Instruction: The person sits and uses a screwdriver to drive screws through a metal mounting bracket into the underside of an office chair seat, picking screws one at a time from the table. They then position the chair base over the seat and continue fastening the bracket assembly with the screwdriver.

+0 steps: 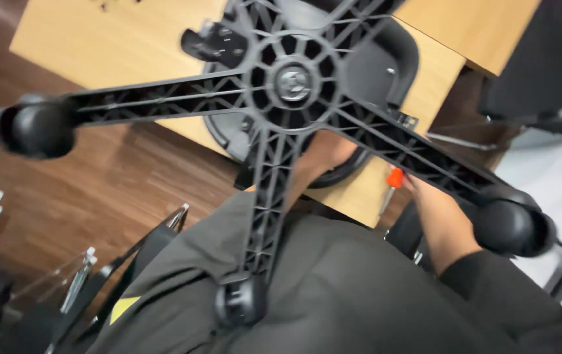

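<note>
An upturned black office chair lies on a light wooden table (pixel 117 46), and its star base (pixel 292 84) with casters points up at me. My left hand (pixel 325 152) reaches under the base hub to the seat underside (pixel 376 62); its fingers are hidden by a base leg. My right hand (pixel 418 191) sits at the table's near corner, partly behind another base leg. It holds a screwdriver (pixel 393 179) with an orange handle, whose metal shaft points down past the table edge.
Casters stand out at the left (pixel 32 126), right (pixel 513 226) and near my lap (pixel 240 300). Chrome chair legs (pixel 74 282) and dark seats crowd the lower left on the brown wood floor. Another black chair (pixel 543 72) and a second table stand at the upper right.
</note>
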